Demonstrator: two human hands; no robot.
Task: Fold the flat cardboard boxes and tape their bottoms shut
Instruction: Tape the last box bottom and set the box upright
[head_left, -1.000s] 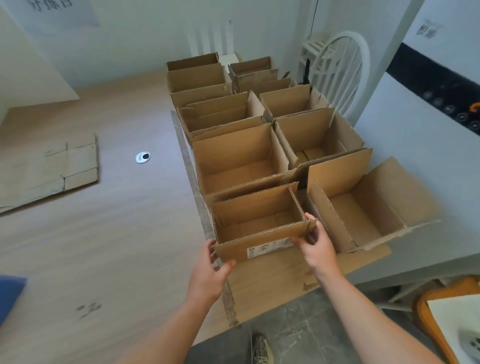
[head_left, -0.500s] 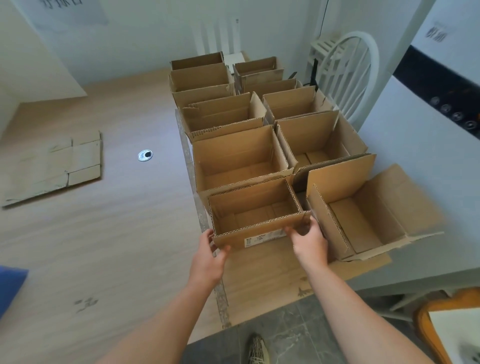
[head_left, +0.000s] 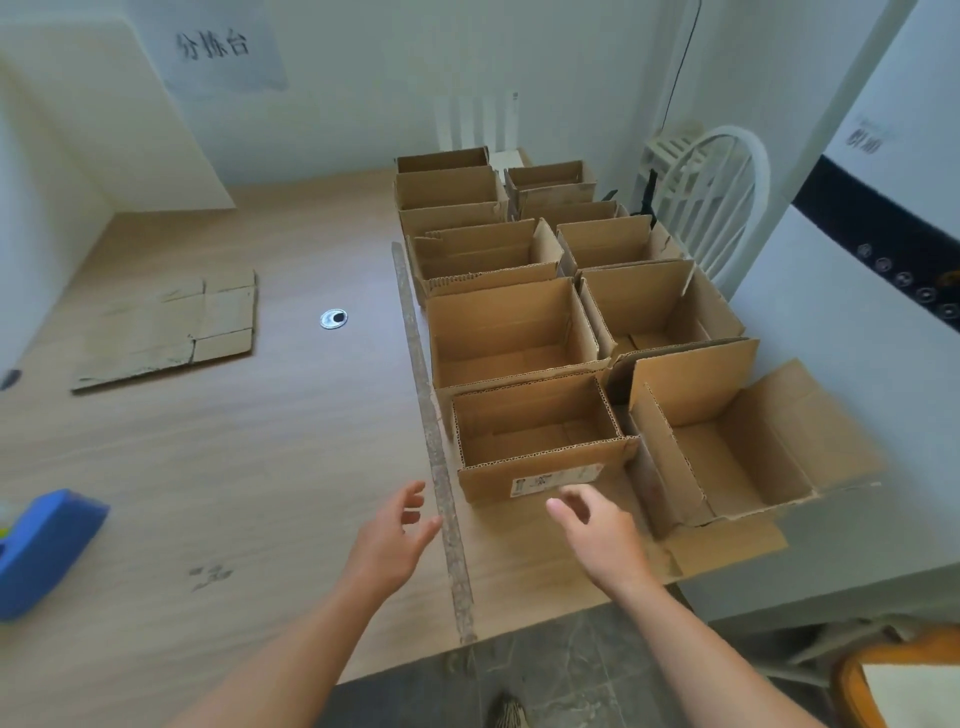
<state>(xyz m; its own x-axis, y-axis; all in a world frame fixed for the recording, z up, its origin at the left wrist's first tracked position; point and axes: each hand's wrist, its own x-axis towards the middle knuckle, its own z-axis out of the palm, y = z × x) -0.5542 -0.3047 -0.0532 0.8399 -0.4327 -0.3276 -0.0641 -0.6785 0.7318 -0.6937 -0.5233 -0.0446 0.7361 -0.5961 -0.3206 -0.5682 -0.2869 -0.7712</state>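
Several folded cardboard boxes stand open-topped in two rows on the right of the wooden table (head_left: 218, 467). The nearest small box (head_left: 540, 441) has a white label on its front wall. My left hand (head_left: 395, 540) hovers just in front of its left corner, fingers relaxed, holding nothing. My right hand (head_left: 597, 530) floats just short of the box's front wall, fingers loose and empty. A flat unfolded cardboard box (head_left: 171, 327) lies on the table at the left. A blue tape dispenser (head_left: 41, 545) sits at the left edge.
A larger box (head_left: 727, 452) with spread flaps stands right of the small one. A long rough strip (head_left: 436, 441) runs along the rows' left side. A round metal grommet (head_left: 333, 318) sits mid-table. A white chair (head_left: 711, 202) and a white appliance (head_left: 857, 322) stand to the right.
Both hands have let go of the small labelled box and pulled back toward me. The box stays in the left row. The view has swung left, bringing the tape dispenser into sight.
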